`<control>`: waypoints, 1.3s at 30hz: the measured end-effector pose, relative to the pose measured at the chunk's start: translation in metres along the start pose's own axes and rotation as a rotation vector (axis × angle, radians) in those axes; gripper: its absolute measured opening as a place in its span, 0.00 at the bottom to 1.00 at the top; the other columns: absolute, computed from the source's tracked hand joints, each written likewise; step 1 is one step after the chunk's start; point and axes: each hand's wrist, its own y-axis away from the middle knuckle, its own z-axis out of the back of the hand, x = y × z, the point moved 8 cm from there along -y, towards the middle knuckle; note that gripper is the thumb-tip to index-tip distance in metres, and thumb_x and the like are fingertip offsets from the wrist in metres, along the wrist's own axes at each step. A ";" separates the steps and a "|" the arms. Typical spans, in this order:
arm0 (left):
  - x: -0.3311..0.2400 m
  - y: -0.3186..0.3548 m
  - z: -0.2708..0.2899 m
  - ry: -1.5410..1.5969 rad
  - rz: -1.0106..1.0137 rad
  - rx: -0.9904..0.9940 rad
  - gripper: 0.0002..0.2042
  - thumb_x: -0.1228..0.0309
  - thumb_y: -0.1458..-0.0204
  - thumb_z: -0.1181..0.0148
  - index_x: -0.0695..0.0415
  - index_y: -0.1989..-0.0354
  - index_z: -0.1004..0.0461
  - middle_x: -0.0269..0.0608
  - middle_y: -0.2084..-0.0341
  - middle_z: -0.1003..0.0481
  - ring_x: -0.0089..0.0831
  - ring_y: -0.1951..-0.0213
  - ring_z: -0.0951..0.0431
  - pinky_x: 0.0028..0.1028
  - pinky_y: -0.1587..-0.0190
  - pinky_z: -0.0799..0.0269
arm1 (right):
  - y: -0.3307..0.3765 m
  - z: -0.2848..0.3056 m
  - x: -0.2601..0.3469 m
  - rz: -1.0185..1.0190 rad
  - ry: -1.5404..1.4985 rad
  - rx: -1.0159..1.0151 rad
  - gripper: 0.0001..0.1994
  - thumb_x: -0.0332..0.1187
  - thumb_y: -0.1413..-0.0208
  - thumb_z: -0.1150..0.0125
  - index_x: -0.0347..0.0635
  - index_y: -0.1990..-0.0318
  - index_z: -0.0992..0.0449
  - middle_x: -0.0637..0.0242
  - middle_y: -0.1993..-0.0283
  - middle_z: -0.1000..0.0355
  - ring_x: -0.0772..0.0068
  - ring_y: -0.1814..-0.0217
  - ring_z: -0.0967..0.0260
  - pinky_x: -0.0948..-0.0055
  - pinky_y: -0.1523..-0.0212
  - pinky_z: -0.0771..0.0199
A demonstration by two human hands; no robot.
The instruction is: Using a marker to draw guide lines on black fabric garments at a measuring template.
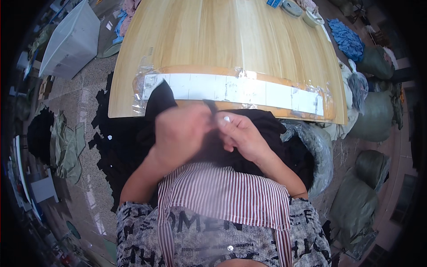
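Observation:
Black cloth [262, 122] lies bunched across my lap and against the near edge of the table, with one pointed corner [161, 97] standing up onto the tabletop. My left hand [182, 131] is blurred by motion, its fingers curled in closed beside a fold of this cloth. Close by on the right, my right hand [240, 133] pinches the dark fabric between thumb and bent fingers. A narrow black edge rises between the two hands. The exact grip of the left fingertips is partly hidden.
Ahead stands a wood-grain table [200, 40] with a white marked strip [231, 89] taped along its near side. A white bin [73, 40] is at the far left. Dark cloth pieces [104, 147] hang at the left; stuffed sacks [373, 115] line the right. Small containers [312, 18] sit at the far right corner.

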 end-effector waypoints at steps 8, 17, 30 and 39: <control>-0.003 0.026 0.015 0.513 0.394 0.252 0.14 0.86 0.56 0.48 0.63 0.60 0.24 0.43 0.64 0.24 0.26 0.63 0.24 0.23 0.60 0.29 | 0.021 -0.025 -0.005 0.130 0.053 0.199 0.11 0.35 0.41 0.41 0.44 0.72 0.35 0.78 0.79 0.43 0.86 0.79 0.48 0.81 0.78 0.44; 0.018 0.027 0.028 0.234 0.403 0.584 0.11 0.83 0.58 0.42 0.63 0.64 0.27 0.36 0.73 0.28 0.20 0.72 0.30 0.23 0.68 0.33 | 0.052 -0.048 0.064 0.295 0.158 0.432 0.07 0.30 0.43 0.40 0.35 0.65 0.30 0.77 0.70 0.35 0.88 0.70 0.43 0.85 0.68 0.40; 0.006 -0.257 0.145 0.446 -0.245 -0.400 0.01 0.80 0.49 0.44 0.64 0.70 0.27 0.32 0.76 0.25 0.17 0.72 0.27 0.23 0.68 0.32 | 0.075 -0.048 0.363 1.197 1.534 -0.746 0.08 0.28 0.51 0.38 0.32 0.65 0.23 0.61 0.74 0.26 0.75 0.74 0.32 0.73 0.69 0.30; 0.142 -0.151 0.066 0.132 -0.003 -0.108 0.09 0.81 0.44 0.51 0.66 0.58 0.27 0.44 0.61 0.23 0.33 0.57 0.21 0.29 0.54 0.25 | -0.013 0.015 0.207 1.301 1.449 -0.629 0.11 0.24 0.54 0.36 0.45 0.62 0.24 0.63 0.68 0.25 0.65 0.69 0.24 0.73 0.69 0.25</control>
